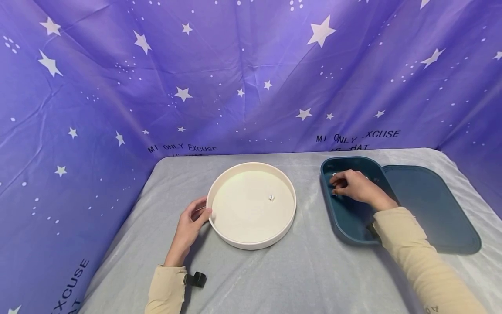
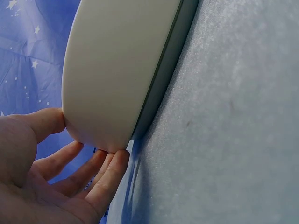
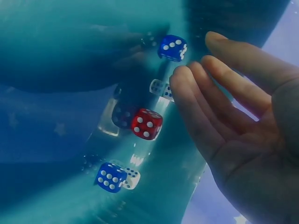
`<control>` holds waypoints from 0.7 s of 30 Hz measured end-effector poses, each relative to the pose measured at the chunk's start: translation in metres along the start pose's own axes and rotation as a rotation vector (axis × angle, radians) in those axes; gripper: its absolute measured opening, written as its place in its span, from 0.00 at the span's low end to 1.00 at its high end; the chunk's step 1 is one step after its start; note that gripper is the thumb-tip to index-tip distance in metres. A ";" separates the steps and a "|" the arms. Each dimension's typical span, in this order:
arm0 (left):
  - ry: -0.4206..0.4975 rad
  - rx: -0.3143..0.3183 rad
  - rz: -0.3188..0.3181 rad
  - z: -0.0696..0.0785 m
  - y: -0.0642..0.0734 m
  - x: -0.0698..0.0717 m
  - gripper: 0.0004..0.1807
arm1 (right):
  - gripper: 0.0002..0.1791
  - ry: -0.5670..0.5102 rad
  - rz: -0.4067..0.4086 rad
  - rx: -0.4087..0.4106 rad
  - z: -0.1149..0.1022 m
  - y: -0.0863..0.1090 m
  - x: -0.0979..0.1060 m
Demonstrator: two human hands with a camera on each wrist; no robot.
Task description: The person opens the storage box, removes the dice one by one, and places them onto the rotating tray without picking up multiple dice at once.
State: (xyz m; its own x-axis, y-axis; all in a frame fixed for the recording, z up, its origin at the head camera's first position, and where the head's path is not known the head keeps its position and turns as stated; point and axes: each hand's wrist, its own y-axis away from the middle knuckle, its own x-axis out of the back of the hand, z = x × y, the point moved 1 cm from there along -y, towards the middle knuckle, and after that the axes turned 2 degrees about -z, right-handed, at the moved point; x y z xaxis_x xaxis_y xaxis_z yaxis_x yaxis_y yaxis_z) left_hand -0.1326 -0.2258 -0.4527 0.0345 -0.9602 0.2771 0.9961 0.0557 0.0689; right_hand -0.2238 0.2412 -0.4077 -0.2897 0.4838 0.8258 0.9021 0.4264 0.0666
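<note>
A round cream tray (image 1: 251, 244) stands on the cloth, with a small white die (image 1: 271, 198) lying inside it. My left hand (image 1: 192, 224) holds the tray's left side, thumb at the rim and fingertips against the outer wall. Over at the right, my right hand (image 1: 354, 185) reaches into a deep teal box (image 1: 341, 218). Its fingers are loosely extended and apart from the thumb, with nothing seen between them. Near those fingertips in the right wrist view lie a blue die (image 3: 172, 48), a partly hidden white die (image 3: 158, 87), a red die (image 3: 146, 124) and another blue die (image 3: 110, 177).
A flat teal lid (image 1: 435, 209) lies on the cloth right of the box, partly behind the right sleeve (image 1: 412, 244). Pale grey cloth (image 1: 274, 279) covers the table. A purple star-printed curtain (image 1: 243, 65) surrounds the back and sides.
</note>
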 end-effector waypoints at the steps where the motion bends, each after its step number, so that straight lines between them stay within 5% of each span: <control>1: 0.002 -0.001 0.000 0.000 0.000 0.000 0.26 | 0.13 0.003 -0.006 -0.004 0.001 -0.001 -0.001; 21: -0.001 -0.001 -0.009 0.001 0.001 0.000 0.26 | 0.04 0.018 -0.051 0.006 0.009 -0.002 -0.002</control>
State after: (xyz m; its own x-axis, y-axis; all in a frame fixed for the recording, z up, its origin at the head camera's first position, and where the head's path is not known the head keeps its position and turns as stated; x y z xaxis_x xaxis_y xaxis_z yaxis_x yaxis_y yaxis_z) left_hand -0.1318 -0.2259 -0.4516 0.0254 -0.9605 0.2771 0.9964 0.0466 0.0703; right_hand -0.2278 0.2460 -0.4143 -0.3291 0.4474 0.8316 0.8844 0.4546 0.1054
